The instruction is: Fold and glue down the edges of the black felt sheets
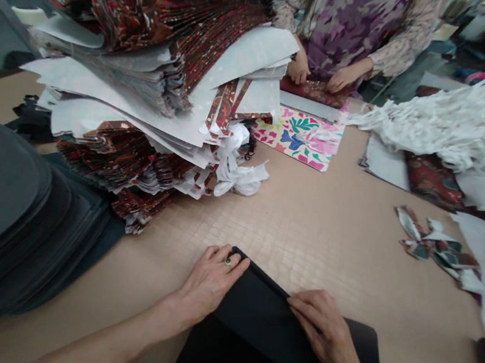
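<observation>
A piece of black fabric point(254, 334) lies on the tan table point(324, 223) at the near edge, folded to a point at its far end. My left hand point(210, 280), a ring on one finger, rests flat on the far left corner of the fabric with its fingers stretched out. My right hand point(325, 328) presses on the right folded edge of the same fabric, with its fingers together and curled down onto the fold.
A tall pile of red patterned and white sheets point(160, 77) stands at the back. A stack of dark grey rounded pieces point(6, 215) lies left. White strips point(446, 122) and scraps point(434, 242) lie right. A person in a purple patterned top point(357, 7) handles material across the table.
</observation>
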The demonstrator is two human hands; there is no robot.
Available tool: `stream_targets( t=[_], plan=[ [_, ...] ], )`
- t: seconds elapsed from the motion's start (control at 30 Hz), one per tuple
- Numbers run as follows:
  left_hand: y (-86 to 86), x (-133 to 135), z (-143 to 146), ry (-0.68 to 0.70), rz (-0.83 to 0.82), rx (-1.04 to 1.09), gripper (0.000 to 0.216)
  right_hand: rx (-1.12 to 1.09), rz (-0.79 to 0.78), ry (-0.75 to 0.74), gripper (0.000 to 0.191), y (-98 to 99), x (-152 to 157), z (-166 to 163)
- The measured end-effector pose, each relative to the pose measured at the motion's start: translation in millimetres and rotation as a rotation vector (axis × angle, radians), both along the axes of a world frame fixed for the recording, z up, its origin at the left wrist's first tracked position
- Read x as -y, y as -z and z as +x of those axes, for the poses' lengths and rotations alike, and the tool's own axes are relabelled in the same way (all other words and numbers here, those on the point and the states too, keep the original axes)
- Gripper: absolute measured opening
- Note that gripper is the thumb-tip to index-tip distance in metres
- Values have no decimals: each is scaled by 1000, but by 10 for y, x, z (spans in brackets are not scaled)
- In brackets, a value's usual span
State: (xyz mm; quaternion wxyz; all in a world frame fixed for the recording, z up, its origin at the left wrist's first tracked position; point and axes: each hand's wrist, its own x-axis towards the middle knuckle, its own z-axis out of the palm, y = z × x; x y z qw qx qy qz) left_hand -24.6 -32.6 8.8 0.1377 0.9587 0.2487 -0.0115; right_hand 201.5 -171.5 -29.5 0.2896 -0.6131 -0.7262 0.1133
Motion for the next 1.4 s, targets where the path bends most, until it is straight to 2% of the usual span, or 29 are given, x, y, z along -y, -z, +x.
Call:
stream_targets(
  t=[0.3, 0.5, 0.63, 0.73, 0.87, 0.93, 1.0, 1.1, 1.17, 1.23, 1.3, 1.33, 1.4],
  plan=[
    [7, 48, 40, 25, 84, -68, 48, 47, -38, -83, 34, 80, 97, 65],
    [-49, 69, 48, 32, 124, -107, 54, 176, 80, -184, 37, 168, 95, 141],
    [-85, 70, 79, -17, 112, -108, 45, 181, 103, -150, 34, 164, 98, 130],
    [-122, 190, 229, -85, 105, -48, 33, 170, 122, -156, 36, 153, 97, 111],
    [-118, 461, 479, 130, 32, 76, 35, 168, 115, -136, 37, 145, 98, 99],
    [-67, 504, 491, 190, 16, 79, 37, 171, 115, -139, 37, 146, 103, 99],
    [1, 421, 378, 163, 31, 57, 39, 172, 121, -154, 35, 149, 105, 101],
    [40, 139, 91, 41, 91, 1, 43, 159, 118, -135, 34, 134, 91, 93],
    [-10, -18, -9, -95, 153, -29, 45, 135, 116, -139, 34, 100, 70, 82],
    [-87, -31, 63, -177, 168, 5, 45, 84, 103, -123, 34, 50, 55, 81],
    [-132, 119, 273, -88, 75, 95, 43, 27, 74, -30, 33, -1, 61, 107],
    [-132, 233, 397, 6, -8, 111, 42, 12, 57, 38, 33, -22, 76, 133],
    [-89, 462, 606, 102, -118, 88, 37, 32, 20, 142, 32, -50, 120, 211]
  ],
)
